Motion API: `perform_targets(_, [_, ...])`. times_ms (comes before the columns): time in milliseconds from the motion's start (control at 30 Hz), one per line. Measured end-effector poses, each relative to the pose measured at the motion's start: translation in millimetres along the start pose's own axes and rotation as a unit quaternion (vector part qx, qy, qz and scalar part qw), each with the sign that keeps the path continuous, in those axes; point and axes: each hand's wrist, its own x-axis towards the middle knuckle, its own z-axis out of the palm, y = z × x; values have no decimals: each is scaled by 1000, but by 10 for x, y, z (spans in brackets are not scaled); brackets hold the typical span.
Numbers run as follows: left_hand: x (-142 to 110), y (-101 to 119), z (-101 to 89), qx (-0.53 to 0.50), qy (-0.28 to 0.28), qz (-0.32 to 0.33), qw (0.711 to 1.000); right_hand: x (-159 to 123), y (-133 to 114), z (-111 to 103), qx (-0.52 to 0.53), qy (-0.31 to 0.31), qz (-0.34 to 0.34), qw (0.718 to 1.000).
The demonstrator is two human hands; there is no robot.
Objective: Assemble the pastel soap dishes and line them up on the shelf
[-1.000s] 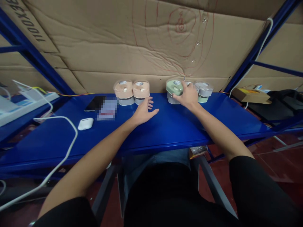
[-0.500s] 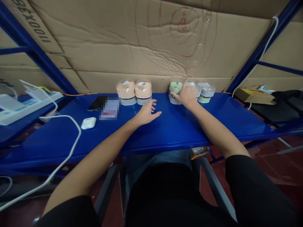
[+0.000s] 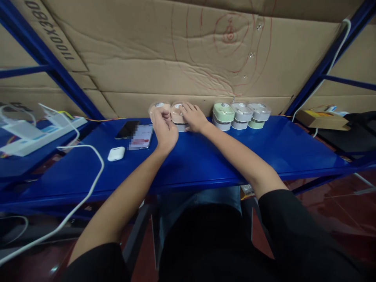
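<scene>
Two small boxes with clear lids, peach on top and grey below, stand side by side against the cardboard. My right hand lies over the right peach box, fingers on its top and thumb down by its front edge, gripping its right side. My left hand is in front of the left peach box, close to the gap between the two. Its fingers are curled inward, and whatever they hold, if anything, is hidden. Further right stand a green-topped box and two grey-topped boxes.
A white earbud case, a dark phone and a lit phone lie on the blue shelf at left. A white cable crosses the left side near a power strip. Cardboard backs the shelf.
My right hand has left the green-topped box and moved left onto the right peach box. My left hand has shifted left and up, its fingers now curled by the left peach box.
</scene>
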Motion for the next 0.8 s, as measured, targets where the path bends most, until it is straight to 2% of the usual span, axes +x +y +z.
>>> perform_targets(167, [-34, 51, 32, -16, -15, -24, 999, -236, -24, -58, 10, 52, -19, 998])
perform_targets(267, [-37, 60, 38, -34, -32, -40, 998, -501, 42, -173, 29, 76, -20, 997])
perform_targets(367, [-29, 45, 50, -67, -62, -58, 994, -827, 162, -292, 91, 127, -16, 988])
perform_targets(433, [-23, 44, 60, -100, -110, -60, 987, -1063, 260, -362, 145, 159, -12, 976])
perform_targets(500, [-27, 64, 59, -137, -193, -44, 971, -1289, 355, -404, 196, 182, -18, 963])
perform_targets(600, [-70, 123, 26, -187, -351, -18, 917, -1567, 466, -390, 264, 206, -52, 941])
perform_targets(667, [-124, 161, 0, -212, -434, -26, 875, -1691, 520, -346, 300, 193, -69, 932])
perform_targets(733, [-190, 185, -7, -218, -473, -43, 853, -1763, 567, -310, 316, 152, -65, 934])
perform_targets(800, [-257, 197, 11, -202, -469, -51, 858, -1794, 609, -298, 315, 94, -52, 943])
